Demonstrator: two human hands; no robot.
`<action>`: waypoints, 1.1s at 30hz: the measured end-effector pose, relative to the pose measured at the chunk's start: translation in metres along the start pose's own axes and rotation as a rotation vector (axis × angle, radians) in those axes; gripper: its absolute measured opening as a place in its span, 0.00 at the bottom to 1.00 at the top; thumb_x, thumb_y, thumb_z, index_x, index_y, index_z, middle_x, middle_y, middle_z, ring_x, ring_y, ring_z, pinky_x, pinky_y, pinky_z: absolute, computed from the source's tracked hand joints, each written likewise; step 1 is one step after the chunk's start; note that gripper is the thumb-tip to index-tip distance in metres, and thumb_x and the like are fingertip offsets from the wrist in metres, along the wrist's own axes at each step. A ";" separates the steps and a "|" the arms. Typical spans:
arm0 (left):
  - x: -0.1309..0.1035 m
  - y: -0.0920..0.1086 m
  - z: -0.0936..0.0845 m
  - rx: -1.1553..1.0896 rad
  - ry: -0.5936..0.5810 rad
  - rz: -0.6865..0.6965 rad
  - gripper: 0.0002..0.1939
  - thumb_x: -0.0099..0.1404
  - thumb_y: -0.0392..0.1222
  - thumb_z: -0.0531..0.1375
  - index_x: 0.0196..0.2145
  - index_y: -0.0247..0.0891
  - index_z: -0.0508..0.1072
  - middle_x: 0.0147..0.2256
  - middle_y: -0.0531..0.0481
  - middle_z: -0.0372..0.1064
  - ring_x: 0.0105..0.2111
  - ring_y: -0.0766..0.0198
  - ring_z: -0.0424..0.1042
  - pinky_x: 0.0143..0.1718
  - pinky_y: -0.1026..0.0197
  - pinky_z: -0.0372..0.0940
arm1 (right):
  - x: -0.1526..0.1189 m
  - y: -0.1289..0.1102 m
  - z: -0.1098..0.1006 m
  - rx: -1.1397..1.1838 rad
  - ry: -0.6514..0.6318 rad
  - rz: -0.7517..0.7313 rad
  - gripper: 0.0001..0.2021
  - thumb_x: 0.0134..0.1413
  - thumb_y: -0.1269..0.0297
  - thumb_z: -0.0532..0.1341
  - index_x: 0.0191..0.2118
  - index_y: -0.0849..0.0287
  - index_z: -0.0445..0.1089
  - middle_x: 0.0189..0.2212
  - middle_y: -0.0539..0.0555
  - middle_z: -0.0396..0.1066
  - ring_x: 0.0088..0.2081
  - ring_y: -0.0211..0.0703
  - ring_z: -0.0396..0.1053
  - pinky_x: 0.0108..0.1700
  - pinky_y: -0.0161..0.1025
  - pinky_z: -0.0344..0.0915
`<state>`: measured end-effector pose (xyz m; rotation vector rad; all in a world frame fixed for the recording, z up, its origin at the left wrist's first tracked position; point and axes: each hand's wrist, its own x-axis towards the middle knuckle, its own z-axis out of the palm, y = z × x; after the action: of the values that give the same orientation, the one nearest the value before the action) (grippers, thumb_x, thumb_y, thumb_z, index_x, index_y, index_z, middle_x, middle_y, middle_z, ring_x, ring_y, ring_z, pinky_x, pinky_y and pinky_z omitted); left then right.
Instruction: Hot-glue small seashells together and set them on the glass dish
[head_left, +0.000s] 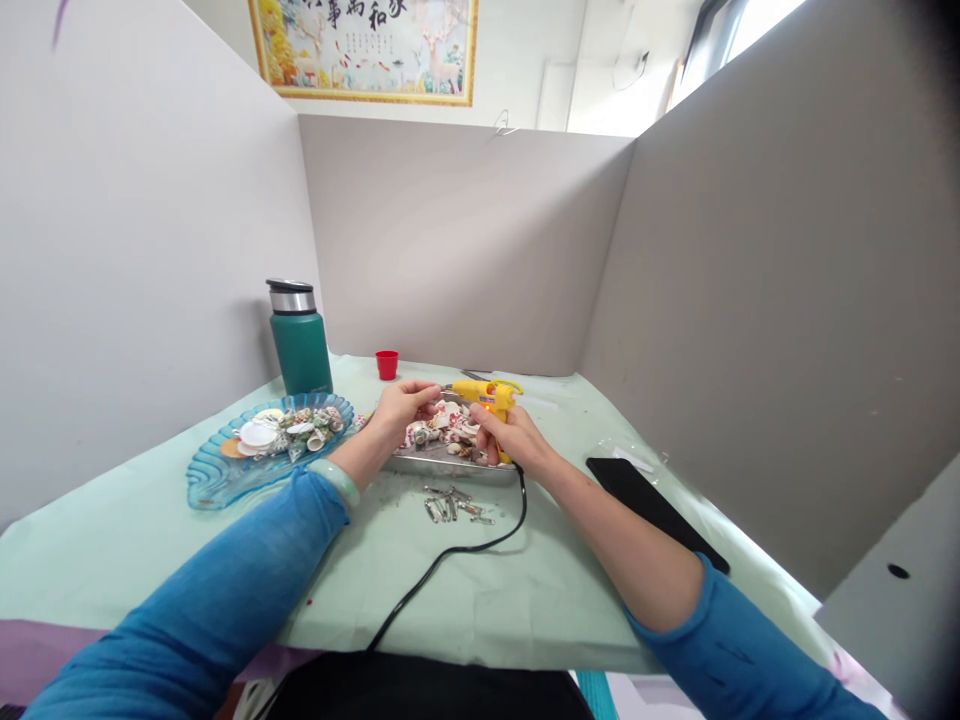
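A yellow hot glue gun [472, 391] is in my right hand [511, 436], fingers wrapped round its handle, with a small orange light glowing on it. Its nozzle points left, toward the fingertips of my left hand [401, 408]. Those fingers are pinched together at the nozzle; whatever is between them is too small to make out. Below both hands lies a shallow metal tray [442, 466] of mixed seashells [450, 425], many white with reddish marks. Several small silver metal pins [450, 506] are scattered on the table in front of the tray.
A blue shell-shaped dish [217, 487] with shells stands at left, before a green bottle [300, 345]. A red cup [387, 365] is behind. The gun's black cord [442, 555] crosses the table's front edge. A black flat object [656, 510] lies under my right forearm. Grey partitions [465, 240] enclose the table.
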<state>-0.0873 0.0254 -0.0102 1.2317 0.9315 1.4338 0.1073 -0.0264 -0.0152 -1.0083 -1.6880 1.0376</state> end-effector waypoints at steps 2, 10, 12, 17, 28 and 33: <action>0.000 0.000 0.000 0.001 0.002 -0.002 0.16 0.44 0.42 0.71 0.30 0.30 0.74 0.24 0.49 0.72 0.19 0.71 0.67 0.23 0.65 0.64 | -0.001 -0.001 0.000 -0.005 -0.002 0.001 0.22 0.52 0.43 0.57 0.30 0.62 0.70 0.12 0.48 0.66 0.13 0.33 0.61 0.19 0.31 0.59; 0.002 0.000 -0.001 -0.056 0.039 -0.042 0.17 0.43 0.40 0.71 0.30 0.31 0.73 0.22 0.51 0.70 0.18 0.72 0.66 0.23 0.66 0.63 | -0.002 -0.004 0.001 -0.002 0.020 0.035 0.21 0.52 0.44 0.58 0.29 0.61 0.70 0.12 0.48 0.65 0.12 0.33 0.61 0.18 0.31 0.59; 0.002 0.000 -0.001 -0.084 0.054 -0.059 0.17 0.43 0.39 0.71 0.30 0.31 0.73 0.23 0.50 0.71 0.18 0.72 0.66 0.22 0.66 0.63 | -0.002 -0.003 0.001 -0.008 0.014 0.032 0.22 0.52 0.44 0.57 0.29 0.61 0.69 0.11 0.48 0.65 0.12 0.33 0.61 0.18 0.31 0.59; 0.003 -0.001 -0.002 -0.090 0.049 -0.055 0.17 0.43 0.39 0.71 0.31 0.30 0.74 0.24 0.50 0.71 0.18 0.72 0.66 0.22 0.66 0.63 | -0.001 -0.003 0.001 -0.024 0.011 0.027 0.22 0.52 0.44 0.57 0.29 0.62 0.69 0.11 0.48 0.65 0.12 0.33 0.61 0.19 0.31 0.59; 0.000 0.000 -0.001 0.068 0.037 0.023 0.17 0.43 0.43 0.71 0.30 0.31 0.75 0.25 0.47 0.72 0.18 0.70 0.66 0.23 0.64 0.62 | -0.002 -0.004 0.001 -0.020 -0.001 0.022 0.22 0.53 0.44 0.57 0.29 0.62 0.69 0.12 0.48 0.65 0.12 0.33 0.61 0.19 0.31 0.58; 0.000 0.000 -0.001 0.089 0.064 0.035 0.17 0.43 0.43 0.70 0.30 0.30 0.75 0.24 0.47 0.72 0.18 0.70 0.65 0.23 0.64 0.62 | -0.002 -0.004 0.002 -0.008 0.004 0.029 0.22 0.52 0.43 0.57 0.29 0.62 0.68 0.11 0.47 0.65 0.12 0.32 0.61 0.19 0.30 0.58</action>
<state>-0.0881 0.0258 -0.0104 1.2797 1.0315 1.4804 0.1055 -0.0301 -0.0122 -1.0425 -1.6800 1.0469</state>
